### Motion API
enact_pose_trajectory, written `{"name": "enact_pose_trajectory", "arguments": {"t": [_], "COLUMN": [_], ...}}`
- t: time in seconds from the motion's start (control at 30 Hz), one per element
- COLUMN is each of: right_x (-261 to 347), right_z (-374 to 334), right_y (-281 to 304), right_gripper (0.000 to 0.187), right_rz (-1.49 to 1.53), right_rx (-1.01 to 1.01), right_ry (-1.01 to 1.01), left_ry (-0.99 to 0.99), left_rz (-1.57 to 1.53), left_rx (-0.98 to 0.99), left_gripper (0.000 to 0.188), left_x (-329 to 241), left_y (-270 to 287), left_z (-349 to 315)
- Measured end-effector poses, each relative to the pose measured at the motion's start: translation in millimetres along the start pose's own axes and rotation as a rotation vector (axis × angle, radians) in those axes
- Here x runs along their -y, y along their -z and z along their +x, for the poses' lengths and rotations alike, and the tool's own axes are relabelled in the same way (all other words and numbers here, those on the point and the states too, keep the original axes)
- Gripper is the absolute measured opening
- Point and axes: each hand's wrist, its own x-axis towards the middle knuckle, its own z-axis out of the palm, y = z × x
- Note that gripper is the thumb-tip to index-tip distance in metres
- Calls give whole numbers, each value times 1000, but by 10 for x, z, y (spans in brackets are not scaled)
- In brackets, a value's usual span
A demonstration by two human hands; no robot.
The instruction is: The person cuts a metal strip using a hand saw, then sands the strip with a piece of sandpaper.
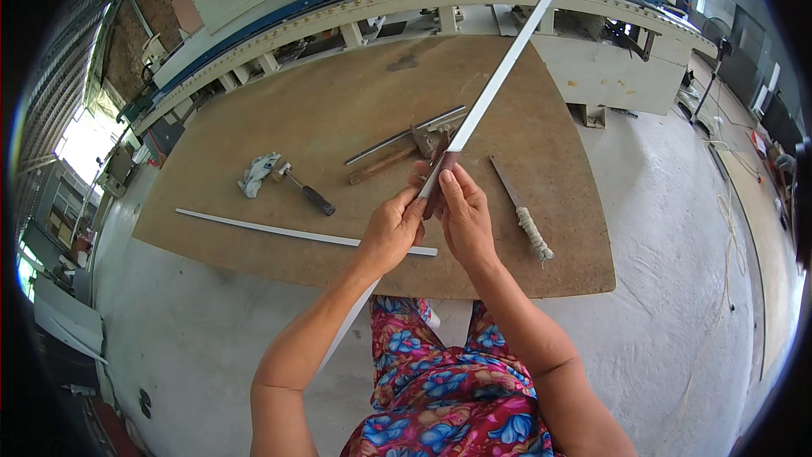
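Observation:
A long, flat white strip (516, 55) runs slantwise between my hands, from the far right down past my left forearm. My left hand (392, 227) is closed around its lower part. Further up, my right hand (465, 210) pinches a dark reddish-brown piece (446, 163) against the strip, thumb on top; its material is hard to make out. The fingers beneath are partly hidden. On the board below my left hand lies a second white strip (296, 231). To the right of my right hand rests a flat-bladed tool (531, 228) with a cord- or cloth-wrapped handle.
A wide brown board (288, 118) forms the work surface. On it are a wooden-handled hammer (382, 164), a metal rod (397, 137), a black-handled tool (315, 198) and a crumpled grey rag (256, 176). Behind stands a long machine (626, 76); a fan (715, 34) is at right.

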Motion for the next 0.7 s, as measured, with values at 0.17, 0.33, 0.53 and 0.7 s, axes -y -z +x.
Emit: {"name": "enact_pose_trajectory", "arguments": {"t": [0.17,0.33,0.53,0.7], "right_x": [-15,41,257,389], "right_z": [14,104,258,310], "right_y": [118,252,591,683], "right_gripper": [26,24,20,19], "right_rz": [-17,84,90,91], "right_rx": [-9,-107,-217,-300], "right_ry": [-22,32,173,221], "left_ry": [214,166,305,400], "left_rz": [-72,-108,-57,85], "left_rx": [182,180,301,391], "left_gripper": [31,31,38,38], "left_x": [38,326,650,948], "left_y": [69,36,331,429], "left_z": [26,-141,-786,-1308]}}
